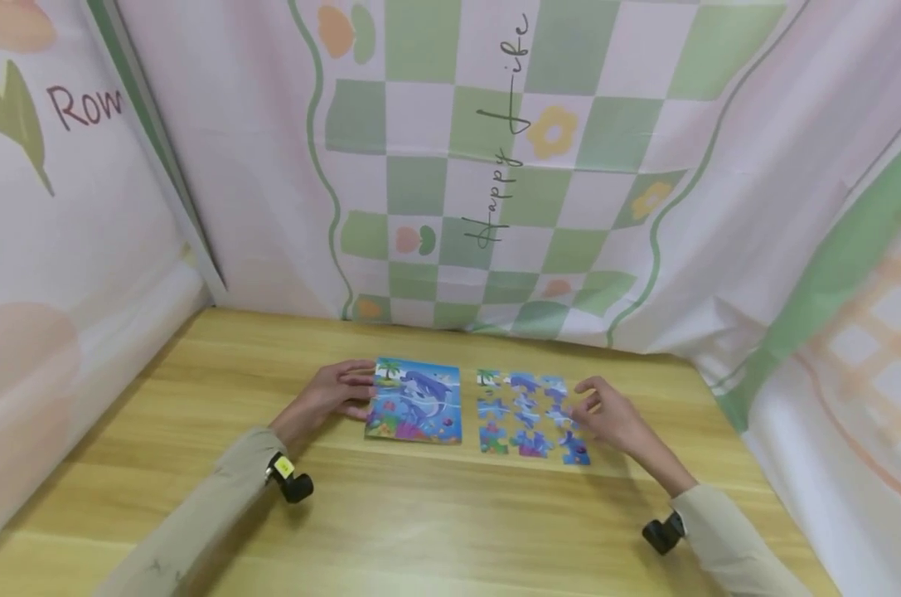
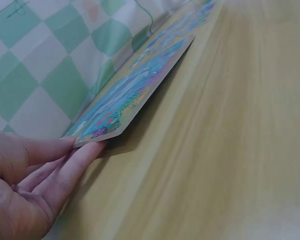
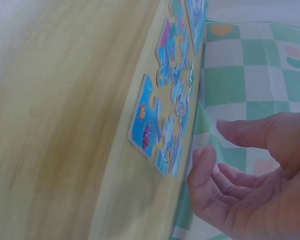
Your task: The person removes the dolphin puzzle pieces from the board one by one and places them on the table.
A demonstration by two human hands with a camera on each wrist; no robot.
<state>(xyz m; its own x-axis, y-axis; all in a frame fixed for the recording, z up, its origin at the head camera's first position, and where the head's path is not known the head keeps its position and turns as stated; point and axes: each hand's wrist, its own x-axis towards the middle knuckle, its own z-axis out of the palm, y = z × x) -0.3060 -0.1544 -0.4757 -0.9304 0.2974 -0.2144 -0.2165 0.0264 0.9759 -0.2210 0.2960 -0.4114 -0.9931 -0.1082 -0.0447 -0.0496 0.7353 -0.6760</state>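
A square picture board (image 1: 418, 401) with a dolphin, sea and palm tree on it sits left of the middle of the table. My left hand (image 1: 336, 391) pinches its left edge, thumb above and fingers beneath. In the left wrist view the picture board (image 2: 135, 90) is slightly raised, with shadow under its near edge. Right of it lie several dolphin jigsaw pieces (image 1: 525, 414), spread in rows with small gaps. Beside their right column my right hand (image 1: 607, 414) hovers, fingers loosely bent and thumb apart. Nothing is between its fingers (image 3: 202, 162) in the right wrist view.
The wooden table (image 1: 450, 522) carries the board and pieces. A checkered curtain (image 1: 480, 207) hangs along its back edge, and more cloth (image 1: 62, 249) closes off the left side. Each sleeve bears a small black wrist camera (image 1: 295, 485).
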